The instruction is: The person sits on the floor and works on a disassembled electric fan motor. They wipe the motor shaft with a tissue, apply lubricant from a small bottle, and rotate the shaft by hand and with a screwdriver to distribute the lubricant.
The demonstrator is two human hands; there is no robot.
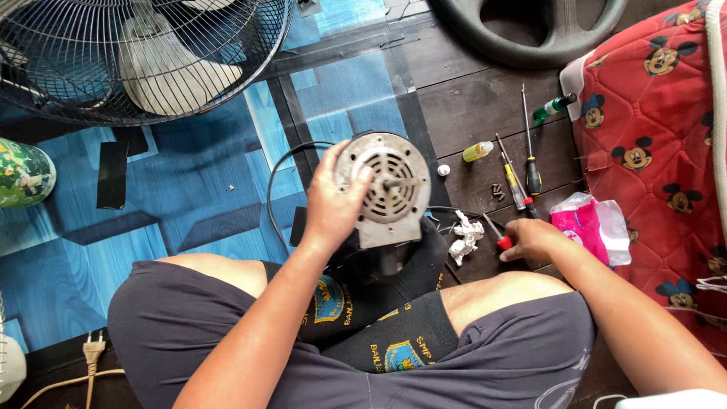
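Head view: your left hand point(333, 208) clasps the round grey metal fan motor point(386, 185), shaft up; right of it, your right hand point(530, 238) pinches a red-handled screwdriver point(496, 235) pointing motorward.

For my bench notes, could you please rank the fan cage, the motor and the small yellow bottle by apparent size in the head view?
1. Fan cage, cropped by the frame
2. Motor, held by the left hand
3. Small yellow bottle

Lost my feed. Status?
Left hand grips fan motor. Right hand on red-handled screwdriver. Crumpled tissue between them.
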